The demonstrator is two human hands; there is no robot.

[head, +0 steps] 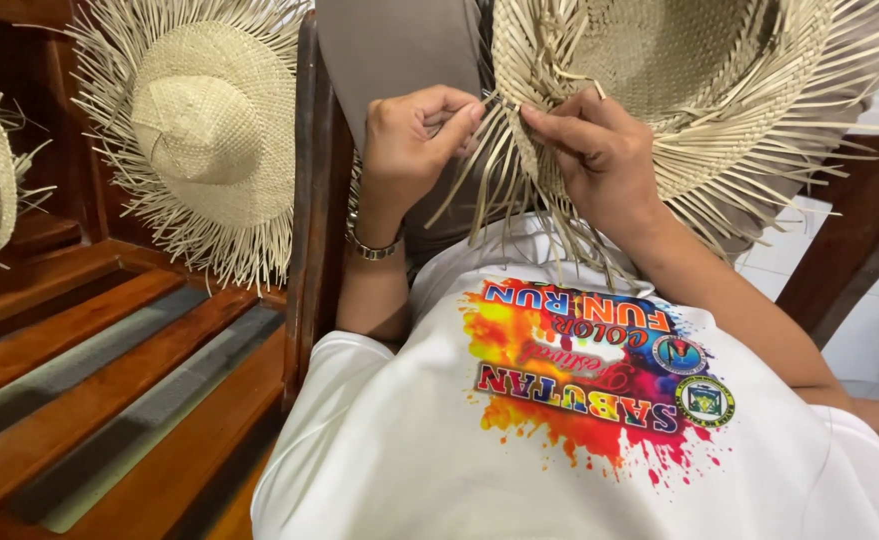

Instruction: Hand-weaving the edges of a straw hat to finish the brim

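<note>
- A half-woven straw hat is held up in front of the chest, brim edge toward the body, with loose strips fanning out all around.
- The left hand is curled nearly closed, and a few loose straw strips are pinched between thumb and fingertips right at the brim edge.
- The right hand is laid against the brim, fingers mostly flat, with the thumb and forefinger pressed onto the weave just beside the left fingertips. Looks like a strip is pinned there, but that bit is too small to be sure of.
- A metal bracelet is worn on the left wrist.
- A finished fringed hat is hung on the wooden bench off to the left, well apart.
- What could go wrong, probably: dry strips could be cracked if bent too sharply, the pinned weave could be loosened if the right thumb is lifted, and a strip could easily be tucked into the wrong gap.
</note>
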